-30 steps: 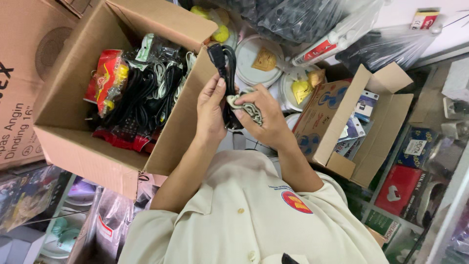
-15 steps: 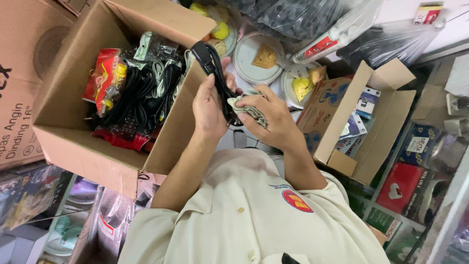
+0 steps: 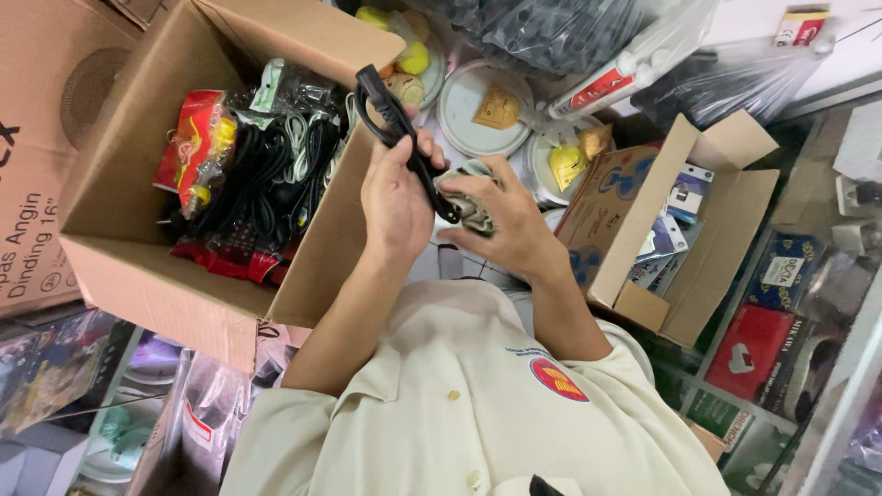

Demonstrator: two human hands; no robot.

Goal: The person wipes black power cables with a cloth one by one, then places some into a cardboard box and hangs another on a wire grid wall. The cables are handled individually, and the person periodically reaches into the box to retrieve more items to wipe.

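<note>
Fingers: left hand [image 3: 395, 197] grips black cable [image 3: 397, 124] | right hand [image 3: 501, 220] clutches cloth [image 3: 470, 204] | cluttered storeroom

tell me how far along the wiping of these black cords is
Done, by the look of it: a pile of black cords already lies in the big cardboard box. In hand: the left hand holds one black cord above the box edge while the right hand presses a grey rag to it. Left: I can't tell; no unwiped cords show outside the box.

I see cluttered shop shelving [image 3: 808, 303] of boxed goods (packed tight), stacked cardboard cartons [image 3: 37, 138], white countertop [image 3: 854, 55], even light.
</note>
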